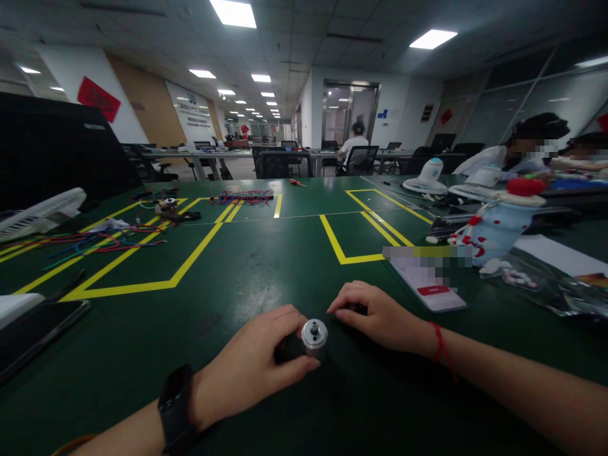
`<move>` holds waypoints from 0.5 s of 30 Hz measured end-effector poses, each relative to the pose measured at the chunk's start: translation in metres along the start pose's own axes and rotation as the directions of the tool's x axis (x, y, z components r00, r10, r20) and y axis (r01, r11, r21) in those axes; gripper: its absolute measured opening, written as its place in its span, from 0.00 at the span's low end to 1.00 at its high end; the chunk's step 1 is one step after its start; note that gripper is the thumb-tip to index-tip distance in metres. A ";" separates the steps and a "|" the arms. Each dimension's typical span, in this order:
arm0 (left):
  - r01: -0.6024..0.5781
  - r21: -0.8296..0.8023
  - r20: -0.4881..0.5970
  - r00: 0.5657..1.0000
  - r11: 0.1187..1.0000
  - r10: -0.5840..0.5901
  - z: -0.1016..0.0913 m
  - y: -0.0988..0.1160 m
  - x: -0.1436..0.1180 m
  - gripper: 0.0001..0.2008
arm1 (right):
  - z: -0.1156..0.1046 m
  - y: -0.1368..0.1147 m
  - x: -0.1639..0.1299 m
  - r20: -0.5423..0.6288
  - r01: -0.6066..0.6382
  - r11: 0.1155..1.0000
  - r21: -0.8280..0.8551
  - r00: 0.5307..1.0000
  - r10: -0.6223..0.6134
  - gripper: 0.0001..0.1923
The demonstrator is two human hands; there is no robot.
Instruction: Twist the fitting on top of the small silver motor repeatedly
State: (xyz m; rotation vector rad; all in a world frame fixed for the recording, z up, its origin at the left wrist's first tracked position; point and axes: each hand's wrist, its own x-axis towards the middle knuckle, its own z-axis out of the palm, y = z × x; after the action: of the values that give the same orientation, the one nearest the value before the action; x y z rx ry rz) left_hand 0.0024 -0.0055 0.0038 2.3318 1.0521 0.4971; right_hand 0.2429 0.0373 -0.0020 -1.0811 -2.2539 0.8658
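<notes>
A small silvery electric motor [314, 342] stands upright on the green table, its short shaft pointing up. Thumb and fingers of my left hand [259, 354] wrap round its side from the left. Close by on the right, my right hand [375, 313] rests by the table surface, apart from the motor. Its fingers are curled in towards the thumb, and nothing shows between them.
Yellow tape [175, 278] marks outlines on the table [247, 259]. A phone [434, 285] lies beyond my right hand, near a light-blue cup [503, 221]. Loose wires [109, 244] and a dark tablet-like device [42, 332] lie left. An orange screwdriver [297, 183] lies far back.
</notes>
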 end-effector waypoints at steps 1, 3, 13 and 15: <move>0.002 0.002 0.000 1.000 1.000 -0.002 0.000 0.000 0.000 0.06 | 0.000 -0.002 0.000 0.011 -0.004 1.000 0.024 1.000 0.004 0.07; -0.001 0.010 -0.008 1.000 1.000 0.001 0.000 0.000 0.000 0.06 | 0.001 -0.010 0.001 -0.004 -0.025 0.991 0.134 1.000 0.025 0.09; -0.002 0.021 -0.025 1.000 1.000 0.002 0.003 -0.003 -0.001 0.08 | 0.004 -0.039 0.003 -0.125 0.155 0.962 0.223 0.984 -0.129 0.05; -0.004 0.023 -0.022 1.000 1.000 0.004 0.002 -0.002 -0.001 0.08 | -0.001 -0.031 0.000 -0.113 0.127 0.962 0.241 0.988 -0.102 0.06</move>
State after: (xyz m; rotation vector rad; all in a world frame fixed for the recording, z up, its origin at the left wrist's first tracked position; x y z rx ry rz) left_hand 0.0018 -0.0055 0.0004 2.3540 1.0686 0.5158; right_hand 0.2279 0.0229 0.0204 -0.8521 -2.0400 0.9913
